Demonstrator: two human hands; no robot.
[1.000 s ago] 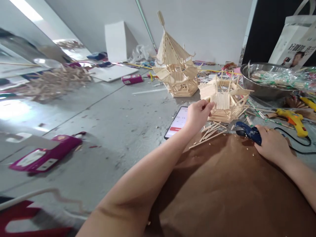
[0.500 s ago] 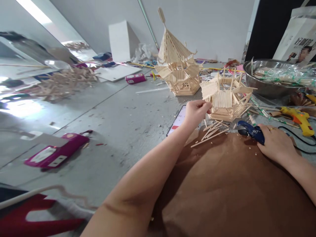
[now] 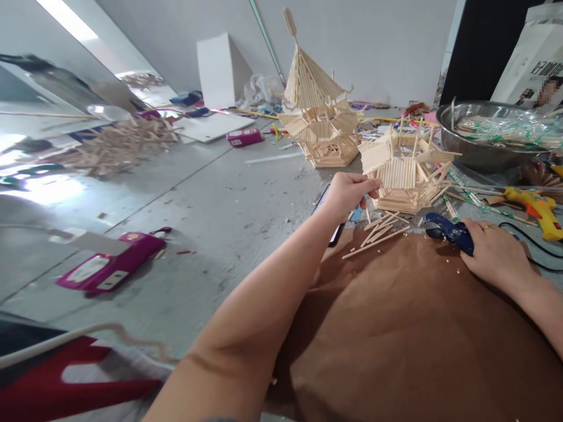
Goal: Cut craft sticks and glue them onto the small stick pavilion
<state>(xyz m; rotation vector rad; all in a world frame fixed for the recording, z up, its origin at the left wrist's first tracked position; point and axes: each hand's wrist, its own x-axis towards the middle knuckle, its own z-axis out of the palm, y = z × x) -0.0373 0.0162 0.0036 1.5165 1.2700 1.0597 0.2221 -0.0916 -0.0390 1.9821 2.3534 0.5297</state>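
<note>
My left hand [image 3: 352, 190] is closed in a pinch at the left edge of a small hexagonal pavilion model [image 3: 398, 173] made of wooden sticks. Whatever lies between its fingertips is too small to make out. My right hand [image 3: 497, 249] is wrapped round a dark blue hand-held cutter [image 3: 448, 231] with a hooked head, resting at the far edge of the brown cloth [image 3: 409, 328]. Several loose wooden sticks [image 3: 378, 231] lie between the hands, in front of the model. Under my left wrist, a phone [image 3: 336, 234] is mostly hidden.
Behind stands a taller stick pavilion [image 3: 323, 117] with a pointed roof. On the right are a steel bowl [image 3: 479, 138] of wrapped sticks and a yellow glue gun [image 3: 534, 211] with a black cable. Two purple devices [image 3: 109, 264] and a stick heap [image 3: 118, 146] lie left.
The view has shifted slightly. My left hand stays at the model, with its fingers stretched a little further and a blue patch now visible below them. My right hand still holds the cutter.
</note>
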